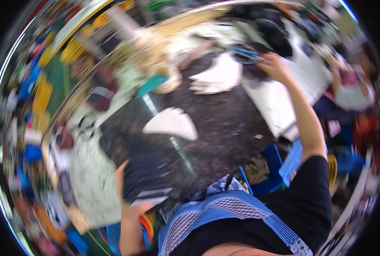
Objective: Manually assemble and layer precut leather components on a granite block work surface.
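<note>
My right hand (273, 66) is stretched out to the far right of the table, its fingers closed at a pair of blue-handled scissors (243, 54); motion smears them. At the near left, my left hand (131, 205) grips the edge of a stack of black flat pieces (145, 177), with a pale strip at its near end. A white fan-shaped piece (171, 123) with a notched edge lies on the dark slab (228, 123) between my hands. Beyond it, close to the scissors, several similar white pieces (220, 76) overlap in a pile.
A green flat tool (152, 85) lies beside a roll of tape (167, 79) at the slab's far side. Dark red bundles (102, 90) rest on the left of the table. A blue bin (273, 166) stands by the near right edge. Another person (352, 87) sits at the right.
</note>
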`<state>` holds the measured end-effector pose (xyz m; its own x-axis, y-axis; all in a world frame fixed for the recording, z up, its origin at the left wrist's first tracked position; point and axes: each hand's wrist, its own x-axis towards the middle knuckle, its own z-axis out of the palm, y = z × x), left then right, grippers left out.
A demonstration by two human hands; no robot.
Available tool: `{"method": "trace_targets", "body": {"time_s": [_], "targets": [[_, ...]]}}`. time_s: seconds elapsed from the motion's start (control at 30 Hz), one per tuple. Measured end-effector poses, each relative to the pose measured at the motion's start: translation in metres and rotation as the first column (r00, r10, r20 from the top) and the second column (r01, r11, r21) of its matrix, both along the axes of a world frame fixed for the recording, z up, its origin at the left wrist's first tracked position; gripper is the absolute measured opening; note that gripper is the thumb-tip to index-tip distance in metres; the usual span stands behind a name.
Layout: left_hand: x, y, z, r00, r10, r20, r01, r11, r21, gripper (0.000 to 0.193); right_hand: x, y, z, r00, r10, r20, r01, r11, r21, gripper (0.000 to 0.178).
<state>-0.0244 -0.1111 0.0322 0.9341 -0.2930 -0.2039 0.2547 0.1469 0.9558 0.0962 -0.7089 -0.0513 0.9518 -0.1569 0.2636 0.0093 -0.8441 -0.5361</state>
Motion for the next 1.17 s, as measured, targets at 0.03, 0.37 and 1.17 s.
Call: {"method": "trace_targets", "body": {"time_s": [0.03, 0.37, 1.17], "targets": [[-0.005, 0.005, 0.003, 0.969, -0.088, 0.232, 0.067, 0.993, 0.097, 0.111, 0.004, 0.007, 0.020, 0.989, -0.130, -0.064, 0.133, 0.990, 0.044, 0.017], [0.058, -0.158, 0.011, 0.771, -0.633, 0.071, 0.542, 0.594, -0.594, 0.111, -0.084, 0.220, 0.116, 0.894, 0.447, -0.015, -0.264, 0.554, 0.789, 0.015], [0.029, -0.137, -0.028, 0.897, -0.405, -0.176, 0.214, 0.748, -0.628, 0.078, -0.181, 0.201, 0.052, 0.946, 0.296, 0.133, -0.257, 0.434, 0.863, 0.067]]}}
